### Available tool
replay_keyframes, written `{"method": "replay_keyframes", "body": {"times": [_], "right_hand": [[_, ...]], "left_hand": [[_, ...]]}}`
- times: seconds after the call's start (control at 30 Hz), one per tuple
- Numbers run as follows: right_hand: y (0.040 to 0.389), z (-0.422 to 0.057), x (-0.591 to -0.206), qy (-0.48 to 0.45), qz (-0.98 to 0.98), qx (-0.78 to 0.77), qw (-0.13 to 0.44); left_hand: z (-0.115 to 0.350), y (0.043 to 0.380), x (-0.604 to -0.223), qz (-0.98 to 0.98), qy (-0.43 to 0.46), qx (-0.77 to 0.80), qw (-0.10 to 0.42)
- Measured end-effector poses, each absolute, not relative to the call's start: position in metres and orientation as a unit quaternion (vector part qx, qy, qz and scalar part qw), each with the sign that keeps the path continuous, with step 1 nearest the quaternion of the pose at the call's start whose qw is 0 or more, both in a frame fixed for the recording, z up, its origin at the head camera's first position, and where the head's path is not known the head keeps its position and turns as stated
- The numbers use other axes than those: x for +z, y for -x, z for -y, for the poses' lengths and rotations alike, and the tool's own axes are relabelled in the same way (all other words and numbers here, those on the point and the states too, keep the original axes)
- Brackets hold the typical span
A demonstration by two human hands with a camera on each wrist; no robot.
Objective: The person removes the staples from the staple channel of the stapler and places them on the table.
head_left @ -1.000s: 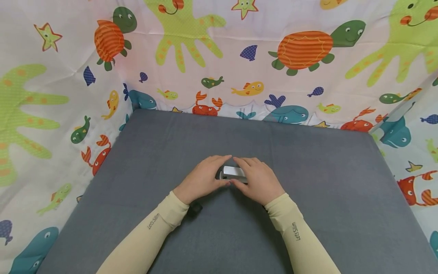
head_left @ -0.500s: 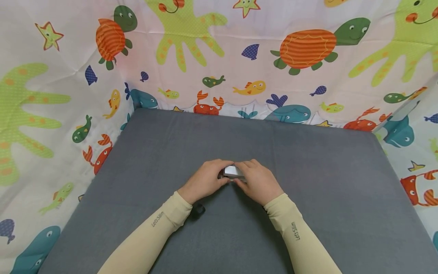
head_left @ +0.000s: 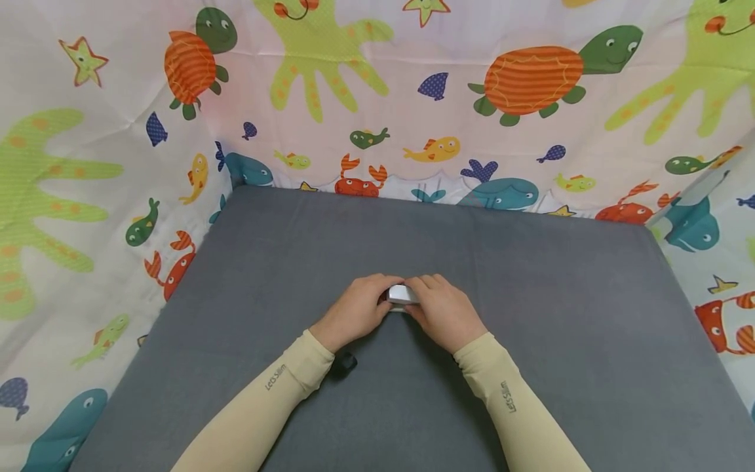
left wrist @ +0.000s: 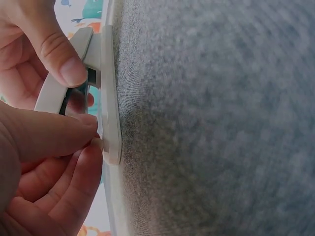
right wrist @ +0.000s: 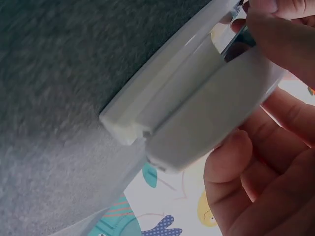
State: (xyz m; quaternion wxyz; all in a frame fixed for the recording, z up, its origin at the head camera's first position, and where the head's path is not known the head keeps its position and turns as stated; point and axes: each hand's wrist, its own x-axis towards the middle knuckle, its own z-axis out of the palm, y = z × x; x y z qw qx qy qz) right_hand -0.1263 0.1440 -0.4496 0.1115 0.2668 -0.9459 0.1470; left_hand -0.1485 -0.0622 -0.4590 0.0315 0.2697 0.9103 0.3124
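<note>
A small white-and-silver stapler (head_left: 402, 294) sits on the grey table between my hands, its lower part on the cloth. In the left wrist view its upper arm is raised from the base (left wrist: 112, 98), with a dark shiny strip between them. My right hand (head_left: 448, 314) grips the stapler's upper arm (right wrist: 211, 113) from the right, thumb on one side and fingers on the other. At the opposite end, my left hand (head_left: 354, 311) pinches the stapler with thumb and forefinger. What lies right between those fingertips is mostly hidden.
A grey cloth (head_left: 531, 328) covers the table. A white curtain (head_left: 330, 141) printed with sea animals stands along its back and sides. By the left cuff is a small black block (head_left: 345, 364).
My left hand has moved slightly right and closed in on the end of the stapler. Less of the stapler shows now. The right hand stays nearly in place.
</note>
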Motion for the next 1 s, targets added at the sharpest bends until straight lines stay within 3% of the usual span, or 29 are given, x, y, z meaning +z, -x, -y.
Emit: {"method": "replay_keyframes", "body": {"times": [1.0], "right_hand": [[0.1279, -0.1388, -0.4500, -0.263, 0.950, 0.135, 0.101]], "left_hand": [[0.0645, 0.1481, -0.4590, -0.907, -0.266, 0.326, 0.027]]}}
